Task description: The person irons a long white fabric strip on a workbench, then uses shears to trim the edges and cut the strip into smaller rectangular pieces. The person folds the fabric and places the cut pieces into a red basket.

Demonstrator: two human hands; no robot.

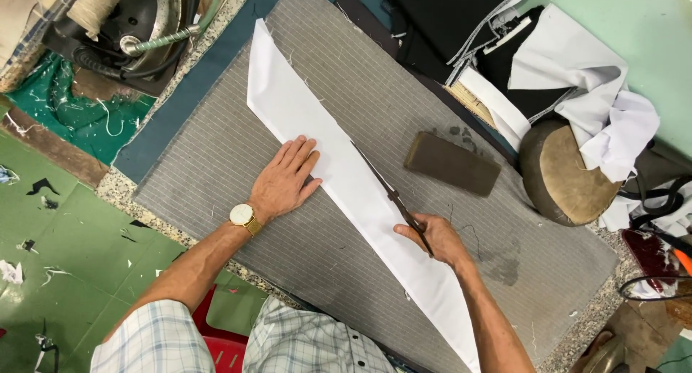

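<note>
The left hand (287, 178), a gold watch (243, 216) on its wrist, lies open and flat with fingers spread, pressing the white strip (339, 178) onto the grey striped cloth (216, 149) that covers the bench. The right hand (436, 240) is closed around the handles of dark scissors (389, 193), whose blades run up and away from it along the strip's right edge. Beyond the right hand lie a brown block (452, 164) and a rounded tan pad (562, 175), with black and white cloth pieces (577, 70) heaped past them.
</note>
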